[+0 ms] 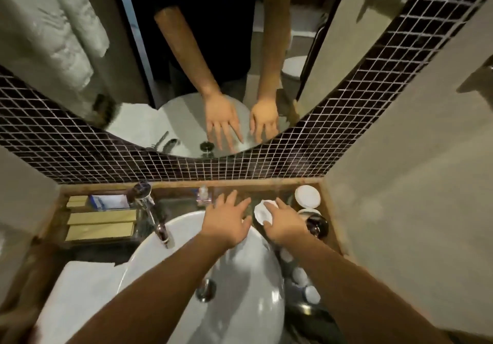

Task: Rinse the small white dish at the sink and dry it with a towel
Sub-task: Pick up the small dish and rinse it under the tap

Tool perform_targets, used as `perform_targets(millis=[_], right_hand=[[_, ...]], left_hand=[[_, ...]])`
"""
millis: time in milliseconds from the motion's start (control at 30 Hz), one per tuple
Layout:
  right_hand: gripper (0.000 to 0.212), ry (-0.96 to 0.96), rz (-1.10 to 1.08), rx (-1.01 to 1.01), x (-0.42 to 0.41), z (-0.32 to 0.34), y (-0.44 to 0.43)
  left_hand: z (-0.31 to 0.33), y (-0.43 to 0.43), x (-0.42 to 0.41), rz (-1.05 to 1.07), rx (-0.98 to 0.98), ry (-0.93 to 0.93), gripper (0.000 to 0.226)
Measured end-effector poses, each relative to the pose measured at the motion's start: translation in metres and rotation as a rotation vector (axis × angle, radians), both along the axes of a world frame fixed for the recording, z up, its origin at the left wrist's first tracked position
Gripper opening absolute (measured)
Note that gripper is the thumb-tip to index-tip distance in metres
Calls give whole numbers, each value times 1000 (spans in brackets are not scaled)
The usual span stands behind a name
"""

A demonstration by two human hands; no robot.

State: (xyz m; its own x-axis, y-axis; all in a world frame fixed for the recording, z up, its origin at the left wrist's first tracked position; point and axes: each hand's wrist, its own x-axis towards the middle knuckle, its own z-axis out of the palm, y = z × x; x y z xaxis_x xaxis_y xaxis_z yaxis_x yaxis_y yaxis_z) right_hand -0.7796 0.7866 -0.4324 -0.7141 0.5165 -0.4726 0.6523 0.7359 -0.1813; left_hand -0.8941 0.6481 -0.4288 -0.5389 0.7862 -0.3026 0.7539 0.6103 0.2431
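I see right hand [285, 223] at centre right of frame, fingers laid over small white dish [262, 213], gripping it on wooden counter [330, 226] just right of white sink [186, 237]. Left hand [229, 222] at frame centre, fingers spread, holding nothing, above sink's far rim. Faucet [157, 221] left of centre. White towel [80, 290] at lower left, beside sink.

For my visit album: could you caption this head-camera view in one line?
At a bathroom sink, the right hand touches a small white dish on the counter while the open left hand hovers beside it.
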Motion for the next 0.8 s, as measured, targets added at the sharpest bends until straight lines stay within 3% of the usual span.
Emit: perform_targets(millis=[100, 233, 467, 700, 800], right_hand=[[67, -116, 71, 2, -6, -33, 20], [66, -96, 81, 44, -9, -62, 36], [88, -150, 139, 60, -17, -101, 59], [69, -95, 148, 32, -28, -124, 70], [71, -61, 145, 4, -28, -125, 70]], left_hand=[[-34, 19, 2, -22, -15, -29, 58], [-71, 39, 0, -29, -74, -98, 58], [-106, 65, 1, -16, -88, -78, 58], [-128, 74, 3, 13, -64, -26, 53], [-132, 75, 6, 4, -58, -21, 52]])
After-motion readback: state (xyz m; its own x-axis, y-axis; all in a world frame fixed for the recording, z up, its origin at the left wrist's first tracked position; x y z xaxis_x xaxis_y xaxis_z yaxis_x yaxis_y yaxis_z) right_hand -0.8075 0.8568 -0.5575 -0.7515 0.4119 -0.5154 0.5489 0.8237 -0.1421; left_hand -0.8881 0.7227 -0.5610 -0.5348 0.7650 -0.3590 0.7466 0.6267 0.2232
